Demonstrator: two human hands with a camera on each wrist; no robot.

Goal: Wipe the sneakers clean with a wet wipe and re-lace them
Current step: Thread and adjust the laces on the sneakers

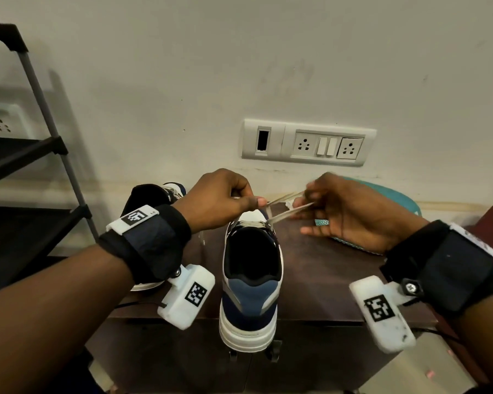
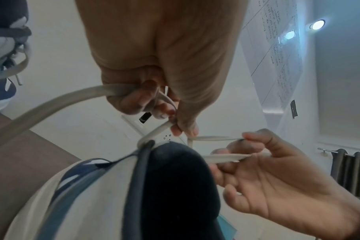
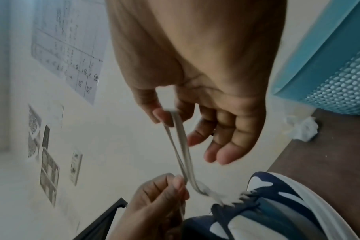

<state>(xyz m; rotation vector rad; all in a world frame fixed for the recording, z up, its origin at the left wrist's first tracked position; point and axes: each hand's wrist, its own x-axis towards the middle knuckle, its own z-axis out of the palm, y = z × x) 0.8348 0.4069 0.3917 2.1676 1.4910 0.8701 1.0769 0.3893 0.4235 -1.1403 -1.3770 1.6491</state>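
Observation:
A white and navy sneaker (image 1: 251, 280) stands on the brown table (image 1: 325, 265) with its heel toward me. Its pale flat lace (image 1: 285, 213) runs up from the top eyelets. My left hand (image 1: 256, 201) pinches the lace just above the tongue, and a long strand (image 2: 51, 104) trails out of its curled fingers. My right hand (image 1: 308, 197) pinches a doubled loop of the lace (image 3: 181, 146) between thumb and forefinger, the other fingers loose. The second sneaker (image 1: 154, 194) sits at the back left, mostly hidden by my left wrist.
A black shoe rack (image 1: 40, 166) stands at the left. A socket panel (image 1: 308, 143) is on the wall behind. A teal perforated basket (image 1: 393, 197) sits at the back right, with a crumpled white wipe (image 3: 302, 129) beside it on the table.

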